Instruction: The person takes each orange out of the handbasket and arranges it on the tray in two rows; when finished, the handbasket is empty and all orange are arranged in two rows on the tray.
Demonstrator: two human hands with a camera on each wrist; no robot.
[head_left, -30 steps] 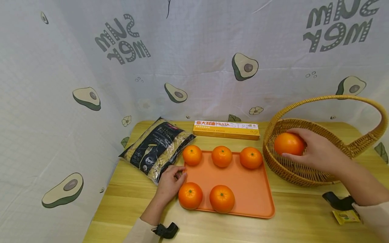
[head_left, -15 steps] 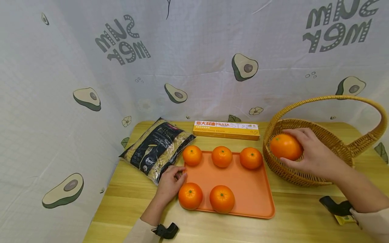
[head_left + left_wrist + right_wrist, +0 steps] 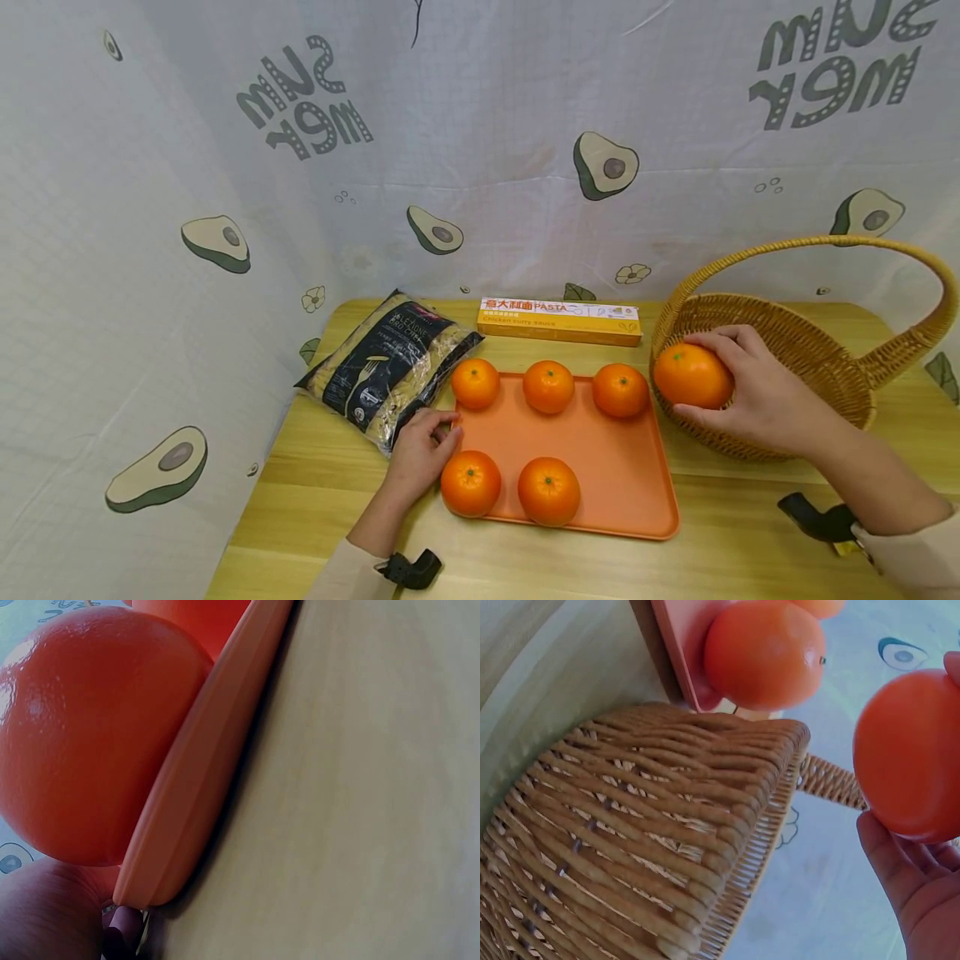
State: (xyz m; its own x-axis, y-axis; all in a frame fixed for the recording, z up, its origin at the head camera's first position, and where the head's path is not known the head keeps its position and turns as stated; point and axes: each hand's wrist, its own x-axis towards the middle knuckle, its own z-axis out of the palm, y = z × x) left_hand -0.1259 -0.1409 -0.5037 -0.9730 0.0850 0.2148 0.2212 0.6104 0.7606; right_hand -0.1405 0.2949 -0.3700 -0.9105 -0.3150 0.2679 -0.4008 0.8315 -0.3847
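Observation:
In the head view my right hand (image 3: 765,396) grips an orange (image 3: 693,376) by its right side, thumb below and fingers over the top. The orange is over the left rim of the wicker basket (image 3: 810,333); the right wrist view shows it above that rim, apart from the weave. My left hand (image 3: 420,454) holds the left edge of the orange-coloured tray (image 3: 600,467) with curled fingers. In the left wrist view, a fingertip (image 3: 126,922) is by the tray's rim. Several oranges rest on the tray, among them one orange (image 3: 620,390) at its far right corner.
A bag of pasta (image 3: 390,367) lies left of the tray. Behind the tray is a yellow pasta box (image 3: 558,322). The basket's tall handle (image 3: 795,242) arches above it. A small yellow packet (image 3: 846,548) is mostly hidden under the right wrist.
My right hand has moved left with the orange, from inside the basket's opening to its left rim. The left hand, the tray and its oranges stay where they were.

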